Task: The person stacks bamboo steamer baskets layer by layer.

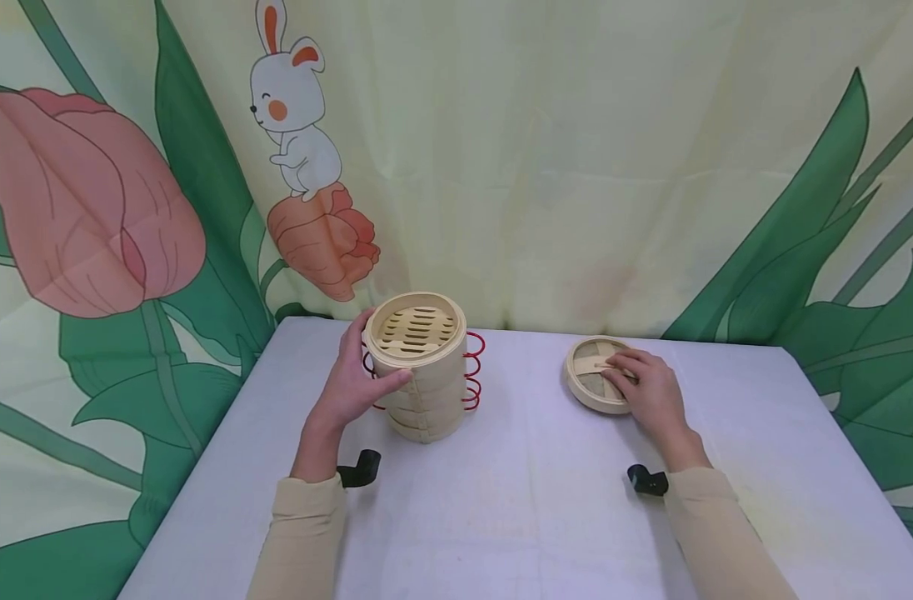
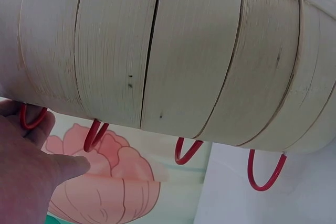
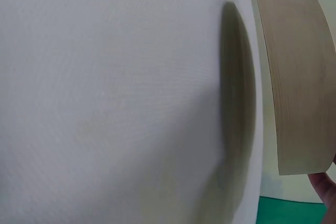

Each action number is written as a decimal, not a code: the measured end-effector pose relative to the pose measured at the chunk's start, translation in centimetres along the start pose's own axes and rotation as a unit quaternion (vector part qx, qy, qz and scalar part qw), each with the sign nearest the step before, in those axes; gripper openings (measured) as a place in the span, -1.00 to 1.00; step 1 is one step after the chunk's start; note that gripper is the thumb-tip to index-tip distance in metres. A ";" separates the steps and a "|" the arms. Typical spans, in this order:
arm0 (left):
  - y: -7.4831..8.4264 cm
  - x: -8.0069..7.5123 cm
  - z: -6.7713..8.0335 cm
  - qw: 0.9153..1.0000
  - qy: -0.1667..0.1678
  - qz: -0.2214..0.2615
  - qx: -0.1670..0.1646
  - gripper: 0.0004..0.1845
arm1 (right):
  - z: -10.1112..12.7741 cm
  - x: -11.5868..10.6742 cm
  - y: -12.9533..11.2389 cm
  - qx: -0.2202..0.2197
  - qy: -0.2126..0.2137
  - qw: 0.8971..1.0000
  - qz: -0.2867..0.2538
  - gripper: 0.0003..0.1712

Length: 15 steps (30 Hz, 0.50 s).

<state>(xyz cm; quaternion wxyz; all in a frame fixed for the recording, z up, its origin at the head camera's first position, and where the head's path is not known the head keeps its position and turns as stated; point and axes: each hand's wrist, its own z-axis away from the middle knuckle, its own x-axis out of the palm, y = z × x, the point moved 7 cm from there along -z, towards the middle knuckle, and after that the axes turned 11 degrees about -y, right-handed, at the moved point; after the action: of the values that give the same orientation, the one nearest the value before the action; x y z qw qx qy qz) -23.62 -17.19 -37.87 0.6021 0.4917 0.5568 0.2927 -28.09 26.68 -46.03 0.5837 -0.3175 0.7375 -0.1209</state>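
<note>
The left hand point(image 1: 349, 385) is curling round the steamer stack point(image 1: 421, 367), thumb across the near wall and fingers wrapping behind its left side. The stack is standing upright at the far left of the table point(image 1: 531, 508), its slatted top open and red wire handles point(image 1: 473, 371) sticking out both sides. The right hand point(image 1: 647, 390) is lying on the lid point(image 1: 587, 375) at the far right, fingers loosely bent over the woven top, pressing rather than gripping. Bamboo like this is probably light, stiff and slightly fragile; the tiers are likely sitting loose, so gripping low on the wall or by the handles seems safest.
</note>
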 end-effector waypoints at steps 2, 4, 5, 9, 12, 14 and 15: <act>0.0 0.1 0.0 1.000 -0.001 0.003 0.000 0.19 | 0.1 -0.2 -0.3 -0.003 0.008 1.000 0.005 -0.72; -0.1 0.1 0.0 1.000 -0.002 0.004 -0.001 0.19 | 0.2 -0.4 -0.5 -0.008 0.016 1.000 0.010 -0.72; -0.1 0.1 0.0 1.000 -0.001 0.004 -0.002 0.19 | 0.2 -0.5 -0.7 -0.012 0.019 1.000 0.012 -0.72; 0.1 0.1 0.0 1.000 -0.002 0.005 -0.004 0.19 | 0.1 -1.1 -1.5 -0.026 0.035 0.999 0.025 -0.73; 0.1 0.1 0.1 1.000 -0.002 0.005 -0.003 0.19 | 0.0 -1.5 -2.3 -0.033 0.048 0.998 0.032 -0.74; 0.1 0.1 0.1 1.000 -0.002 0.004 -0.002 0.18 | -0.1 -1.8 -2.8 -0.034 0.054 0.997 0.035 -0.75; 0.0 0.1 0.1 1.000 -0.002 0.004 -0.001 0.18 | -0.1 -2.0 -3.1 -0.034 0.057 0.997 0.037 -0.75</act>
<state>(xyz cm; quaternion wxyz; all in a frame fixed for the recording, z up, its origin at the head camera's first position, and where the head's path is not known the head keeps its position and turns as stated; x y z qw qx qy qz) -23.52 -17.08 -37.88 0.6028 0.4939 0.5532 0.2944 -26.93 25.49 -42.76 0.5339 -0.3024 0.7843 -0.0918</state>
